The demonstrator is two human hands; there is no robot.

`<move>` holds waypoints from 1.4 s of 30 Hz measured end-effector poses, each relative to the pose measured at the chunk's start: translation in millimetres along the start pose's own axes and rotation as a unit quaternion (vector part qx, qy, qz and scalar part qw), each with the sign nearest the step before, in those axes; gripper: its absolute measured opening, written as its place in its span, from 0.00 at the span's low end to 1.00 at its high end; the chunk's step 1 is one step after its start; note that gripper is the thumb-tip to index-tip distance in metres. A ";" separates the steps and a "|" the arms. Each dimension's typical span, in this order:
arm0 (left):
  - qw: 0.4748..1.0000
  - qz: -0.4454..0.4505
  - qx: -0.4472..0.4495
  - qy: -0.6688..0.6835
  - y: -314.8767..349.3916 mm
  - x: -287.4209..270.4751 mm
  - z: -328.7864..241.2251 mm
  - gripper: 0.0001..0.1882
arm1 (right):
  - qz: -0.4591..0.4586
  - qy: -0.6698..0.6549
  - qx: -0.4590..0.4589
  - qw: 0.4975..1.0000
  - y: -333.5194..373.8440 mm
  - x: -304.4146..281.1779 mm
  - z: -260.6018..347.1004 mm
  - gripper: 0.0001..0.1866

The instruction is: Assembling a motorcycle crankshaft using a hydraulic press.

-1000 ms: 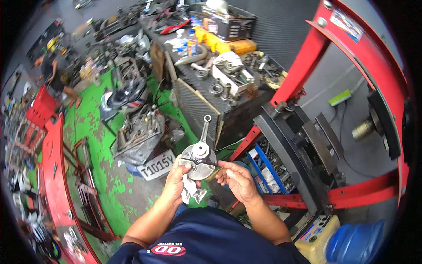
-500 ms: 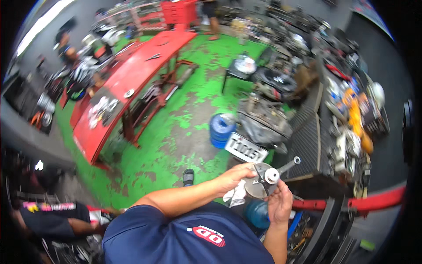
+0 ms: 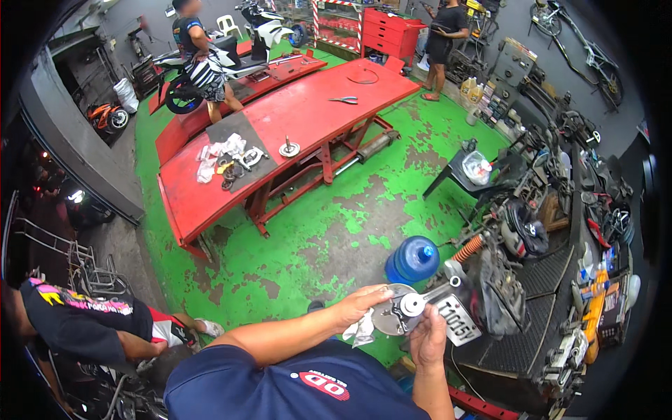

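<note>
In front of my chest I hold a motorcycle crankshaft (image 3: 389,320), a round grey metal web with a pale stepped shaft end facing up. Its connecting rod (image 3: 439,290) sticks out toward the upper right and ends in a small ring. My left hand (image 3: 355,308) grips the left rim, thumb on top, with a crumpled white rag (image 3: 361,332) hanging below its fingers. On the lower right side, my right hand (image 3: 427,339) has its fingers closed around the edge; the underside of the part is hidden.
A long red lift table (image 3: 308,115) carries pliers (image 3: 344,100), a round metal part (image 3: 288,148) and loose parts. A blue water jug (image 3: 411,260) stands ahead, near a black stool (image 3: 458,171). Parts crowd the right bench. One person (image 3: 84,315) sits at left; two stand farther back.
My view has swung left and upward, bringing more of the red table and the people into sight. Both hands keep the crankshaft, which now appears lower and slightly left in the picture.
</note>
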State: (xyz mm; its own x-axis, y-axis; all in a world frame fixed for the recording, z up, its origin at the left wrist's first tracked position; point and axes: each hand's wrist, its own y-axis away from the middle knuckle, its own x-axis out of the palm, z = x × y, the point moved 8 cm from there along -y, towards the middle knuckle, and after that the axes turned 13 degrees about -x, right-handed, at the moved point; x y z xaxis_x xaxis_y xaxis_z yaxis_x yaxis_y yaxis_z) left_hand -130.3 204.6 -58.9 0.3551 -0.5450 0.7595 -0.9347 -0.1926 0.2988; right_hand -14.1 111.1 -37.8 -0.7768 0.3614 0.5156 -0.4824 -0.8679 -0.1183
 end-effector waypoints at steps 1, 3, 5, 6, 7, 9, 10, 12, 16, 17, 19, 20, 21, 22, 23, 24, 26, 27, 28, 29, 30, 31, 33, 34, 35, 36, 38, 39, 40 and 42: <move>1.000 -0.021 0.011 -0.008 9.5 -23.0 -16.4 0.24 | -0.016 0.035 0.035 0.999 -15.1 12.2 -21.0 0.29; 0.996 -0.082 0.014 0.013 30.9 -72.4 -44.1 0.24 | 0.007 0.019 0.088 0.996 -44.1 47.7 -59.2 0.32; 0.991 -0.120 0.027 0.044 59.5 -108.6 -64.4 0.23 | 0.060 -0.008 0.135 0.989 -70.7 84.4 -92.8 0.36; 0.986 -0.144 0.059 0.065 77.8 -126.1 -78.0 0.22 | 0.089 -0.017 0.149 0.985 -84.4 100.5 -107.3 0.37; 0.980 -0.160 0.091 0.081 95.3 -141.4 -93.5 0.21 | 0.091 -0.001 0.162 0.983 -99.9 109.7 -122.1 0.37; 0.957 -0.229 0.139 0.112 128.3 -171.5 -113.1 0.21 | 0.105 0.005 0.173 0.979 -136.0 127.5 -151.8 0.37; 0.948 -0.247 0.152 0.128 145.3 -184.4 -121.0 0.21 | 0.109 0.066 0.160 0.979 -158.4 131.2 -167.2 0.33; 0.911 -0.340 0.182 0.148 179.1 -213.6 -130.8 0.23 | 0.116 0.221 0.091 0.964 -210.8 138.0 -196.4 0.24; 0.849 -0.433 0.253 0.167 229.0 -252.4 -143.7 0.30 | 0.165 0.437 -0.115 0.876 -329.0 177.9 -261.3 0.16; 0.831 -0.451 0.262 0.191 238.0 -262.1 -144.4 0.30 | 0.189 0.455 -0.153 0.857 -358.9 192.5 -283.5 0.18; 0.798 -0.483 0.292 0.212 249.8 -277.6 -150.2 0.32 | 0.247 0.500 -0.230 0.798 -415.8 224.4 -331.1 0.24; 0.809 -0.463 0.307 0.190 251.2 -281.0 -159.7 0.32 | 0.255 0.487 -0.239 0.800 -444.1 235.7 -356.6 0.24; 0.786 -0.479 0.315 0.231 254.6 -289.0 -161.1 0.31 | 0.285 0.498 -0.227 0.787 -470.1 247.7 -386.7 0.27; 0.773 -0.473 0.339 0.254 255.4 -293.1 -167.7 0.30 | 0.319 0.504 -0.224 0.771 -492.5 260.1 -415.2 0.30; 0.754 -0.498 0.333 0.269 256.3 -297.8 -171.5 0.31 | 0.346 0.524 -0.178 0.758 -514.1 266.6 -447.9 0.37; 0.746 -0.506 0.342 0.266 256.0 -299.5 -181.2 0.33 | 0.355 0.518 -0.171 0.759 -532.7 274.0 -471.5 0.37; 0.713 -0.557 0.334 0.265 256.1 -301.0 -195.6 0.34 | 0.364 0.578 -0.142 0.716 -563.5 281.5 -516.1 0.42; 0.694 -0.570 0.348 0.269 253.4 -301.0 -204.0 0.34 | 0.360 0.591 -0.133 0.709 -575.9 283.9 -533.3 0.46; 0.677 -0.579 0.364 0.271 251.7 -300.0 -212.9 0.35 | 0.355 0.570 -0.151 0.725 -585.4 289.3 -543.6 0.46; 0.689 -0.569 0.370 0.255 245.1 -301.8 -227.2 0.36 | 0.372 0.585 -0.113 0.712 -592.0 289.4 -561.6 0.49; 0.678 -0.578 0.366 0.269 240.8 -305.1 -234.2 0.36 | 0.386 0.597 -0.082 0.698 -596.3 289.1 -576.1 0.52; 0.668 -0.573 0.374 0.292 236.2 -304.6 -239.6 0.36 | 0.397 0.593 -0.070 0.697 -598.9 290.4 -585.5 0.52; 0.687 -0.536 0.381 0.310 225.5 -307.6 -258.2 0.38 | 0.417 0.590 -0.028 0.691 -599.8 290.0 -601.8 0.56; 0.686 -0.540 0.376 0.311 222.6 -309.2 -264.8 0.38 | 0.411 0.595 -0.023 0.690 -601.0 289.6 -605.2 0.59; 0.669 -0.552 0.376 0.326 221.0 -313.5 -268.4 0.37 | 0.415 0.584 -0.017 0.697 -600.6 290.9 -608.5 0.59; 0.660 -0.554 0.384 0.331 219.5 -317.2 -273.9 0.36 | 0.401 0.595 -0.045 0.695 -602.9 293.2 -606.2 0.62; 0.656 -0.574 0.362 0.330 219.0 -325.5 -279.9 0.36 | 0.381 0.608 -0.069 0.693 -605.6 295.7 -604.1 0.66; 0.658 -0.587 0.354 0.311 221.2 -327.9 -283.1 0.36 | 0.379 0.605 -0.047 0.698 -606.0 294.8 -606.4 0.69; 0.665 -0.596 0.352 0.280 224.2 -330.4 -287.9 0.36 | 0.386 0.595 -0.014 0.705 -605.2 293.8 -610.1 0.72; 0.677 -0.597 0.332 0.275 230.8 -338.8 -289.2 0.36 | 0.384 0.598 -0.008 0.703 -606.6 295.5 -607.7 0.72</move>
State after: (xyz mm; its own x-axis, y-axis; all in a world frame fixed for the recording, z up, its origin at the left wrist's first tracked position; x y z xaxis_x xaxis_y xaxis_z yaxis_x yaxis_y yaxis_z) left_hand -461.6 580.7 -80.2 0.6458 0.6730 0.3605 0.2876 -0.6518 0.7017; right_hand -197.1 951.5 -329.4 -0.5910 -0.1752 -0.7874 0.2685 -0.9632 0.0128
